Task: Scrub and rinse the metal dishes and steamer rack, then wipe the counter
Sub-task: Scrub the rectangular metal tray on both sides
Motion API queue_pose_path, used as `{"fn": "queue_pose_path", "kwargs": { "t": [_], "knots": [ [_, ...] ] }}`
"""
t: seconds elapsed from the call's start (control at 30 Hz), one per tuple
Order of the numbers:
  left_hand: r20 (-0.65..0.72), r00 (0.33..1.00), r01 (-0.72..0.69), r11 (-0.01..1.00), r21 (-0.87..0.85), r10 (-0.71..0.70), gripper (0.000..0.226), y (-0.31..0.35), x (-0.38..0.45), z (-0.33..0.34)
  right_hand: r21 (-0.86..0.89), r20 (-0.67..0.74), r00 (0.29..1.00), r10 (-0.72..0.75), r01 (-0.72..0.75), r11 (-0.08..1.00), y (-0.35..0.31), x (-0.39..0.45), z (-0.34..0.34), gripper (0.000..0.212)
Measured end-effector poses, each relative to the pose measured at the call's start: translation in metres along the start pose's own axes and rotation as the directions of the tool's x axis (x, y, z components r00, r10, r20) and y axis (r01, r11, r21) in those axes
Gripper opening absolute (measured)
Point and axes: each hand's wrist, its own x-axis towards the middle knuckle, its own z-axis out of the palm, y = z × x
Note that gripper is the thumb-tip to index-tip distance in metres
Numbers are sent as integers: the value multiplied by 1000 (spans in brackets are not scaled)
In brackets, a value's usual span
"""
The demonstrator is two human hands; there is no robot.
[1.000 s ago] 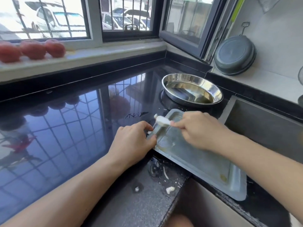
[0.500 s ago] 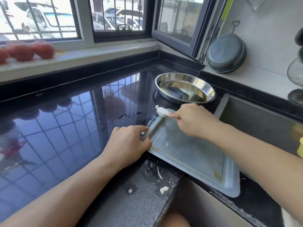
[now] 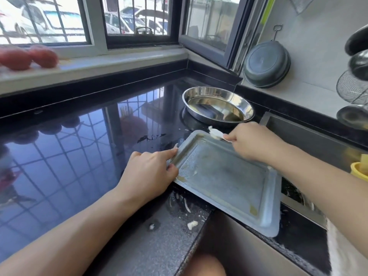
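A rectangular metal tray lies on the black counter beside the sink, greasy inside. My left hand holds the tray's left rim, thumb inside the rim and index finger stretched along the edge. My right hand pinches a small white scraper at the tray's far rim, with a lump of white residue on its tip. A round steel dish stands just behind the tray.
The sink opens to the right, a yellow object at its edge. White scraps lie on the counter's front. A dark pan leans on the wall; wire baskets hang far right. Red fruit sits on the sill.
My right hand carried the scraper from the tray's left rim to its far rim. My left index finger has straightened along the edge. The view shifted slightly.
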Motion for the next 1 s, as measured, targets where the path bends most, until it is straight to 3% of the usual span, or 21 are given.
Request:
{"fn": "queue_pose_path", "kwargs": {
  "t": [0.1,0.2,0.4,0.5,0.67,0.77,0.87,1.0],
  "knots": [
    [2,1000,5,1000,10,-5,54,-1,1,2,-76,57,997,56,-51,996,22,-26,2,53],
    [30,999,27,999,-32,-26,55,-1,3,2,-51,28,997,78,-76,996,24,-19,2,55],
    [39,999,31,996,-86,-27,55,2,3,-1,43,-26,993,-114,115,992,-24,24,13,54],
    [18,999,41,996,-79,-40,54,1,2,0,35,-33,990,-136,137,990,-11,15,15,50],
    [-6,999,44,998,-52,-44,52,2,1,2,-67,36,998,-56,58,996,45,-44,11,45],
    [22,999,46,997,-64,-45,52,2,2,1,-217,37,999,-4,12,976,59,-69,7,48],
    [77,995,63,995,-75,-58,53,1,5,0,-284,-2,999,-44,42,958,47,-68,8,58],
    [146,986,86,995,-59,-77,54,0,9,-2,-255,-41,985,-168,152,955,2,-31,15,51]
  ]
}}
